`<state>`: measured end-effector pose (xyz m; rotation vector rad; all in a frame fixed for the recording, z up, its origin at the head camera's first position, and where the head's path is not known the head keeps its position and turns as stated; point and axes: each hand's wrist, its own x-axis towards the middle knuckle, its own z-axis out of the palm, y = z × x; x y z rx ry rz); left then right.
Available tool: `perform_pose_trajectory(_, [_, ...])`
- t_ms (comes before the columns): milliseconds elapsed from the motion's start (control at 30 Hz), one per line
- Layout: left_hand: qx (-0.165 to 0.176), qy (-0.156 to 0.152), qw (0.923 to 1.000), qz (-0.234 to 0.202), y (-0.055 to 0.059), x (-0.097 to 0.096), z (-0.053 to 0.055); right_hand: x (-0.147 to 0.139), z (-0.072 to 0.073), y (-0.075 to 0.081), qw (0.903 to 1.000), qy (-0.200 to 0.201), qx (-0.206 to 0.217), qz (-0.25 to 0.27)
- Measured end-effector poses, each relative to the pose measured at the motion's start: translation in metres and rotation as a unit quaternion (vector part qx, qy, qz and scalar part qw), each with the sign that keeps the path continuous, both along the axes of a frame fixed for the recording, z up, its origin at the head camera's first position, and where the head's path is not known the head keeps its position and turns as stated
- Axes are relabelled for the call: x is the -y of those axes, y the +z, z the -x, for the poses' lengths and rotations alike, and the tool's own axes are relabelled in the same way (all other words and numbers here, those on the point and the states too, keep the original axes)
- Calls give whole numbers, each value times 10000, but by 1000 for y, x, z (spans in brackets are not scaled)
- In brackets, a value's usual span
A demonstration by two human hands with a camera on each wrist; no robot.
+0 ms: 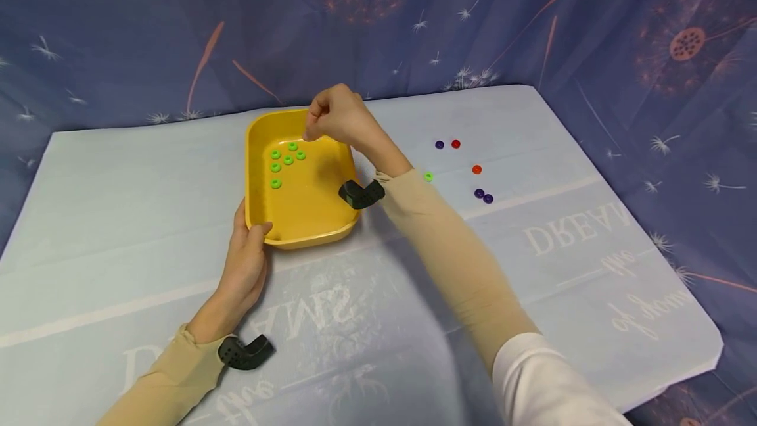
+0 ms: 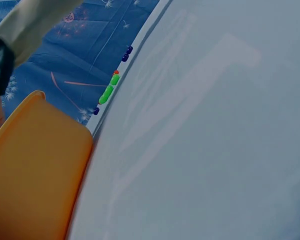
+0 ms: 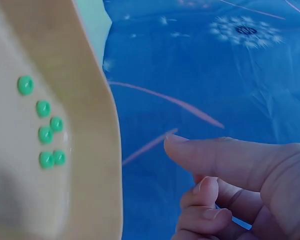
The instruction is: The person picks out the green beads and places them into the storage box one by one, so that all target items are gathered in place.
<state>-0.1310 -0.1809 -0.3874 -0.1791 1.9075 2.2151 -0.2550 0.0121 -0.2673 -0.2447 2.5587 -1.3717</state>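
Observation:
My left hand (image 1: 244, 261) grips a yellow plastic tray (image 1: 307, 239) at its near left corner, thumb over the rim and fingers along the outside wall. Several small green ring-shaped beads (image 1: 275, 167) lie on the tray's floor, toward its far left. Above the far right part of the tray is my right hand (image 1: 343, 114), its thumb and index finger brought close together. In the right wrist view the thumb (image 3: 215, 160) reaches forward over curled fingers (image 3: 202, 215). I cannot tell whether a bead is between the fingertips.
Right of the tray, loose beads are scattered on the pale tablecloth: a green bead (image 1: 428, 177) by the right sleeve, purple beads (image 1: 480, 193) and red beads (image 1: 477, 169). A blue dandelion-print curtain (image 1: 266, 31) hangs behind the table. Black cameras sit on both wrists.

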Motion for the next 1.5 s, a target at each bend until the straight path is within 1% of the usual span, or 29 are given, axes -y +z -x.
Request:
perform_pose_trajectory(67, [-45,-23,10000,-25,-1,0,0,-13,-5,-5,9999,-108,39,90])
perform_pose_trajectory(267, [-177,-78,9998,-96,-2,-1,-1,-55,-21,-22,9972,-657,27,357])
perform_pose_trajectory(400, [-141,-78,9999,-31,-2,-1,-1,-83,-32,-33,9938,-1021,110,425])
perform_pose_trajectory(567, [-62,-64,10000,-14,0,1,-1,-108,-41,-48,9896,-1347,335,383])
perform_pose_trajectory(767, [-13,-43,10000,-43,1,0,-2,-126,-50,-62,9852,-1553,384,609])
perform_pose_trajectory(933, [60,-52,10000,-23,2,-1,-2,-140,-54,-74,9832,-1699,372,550])
perform_pose_trajectory(1133, [63,-60,10000,-41,2,-2,-2,-154,-56,-84,9825,-1730,158,677])
perform_pose_trajectory(1333, [74,-44,10000,-31,2,-2,-2,-167,-57,-95,9778,-1936,277,758])
perform_pose_trajectory(1500, [60,-33,10000,-13,2,-3,-2,-177,-60,-102,9783,-1894,300,786])
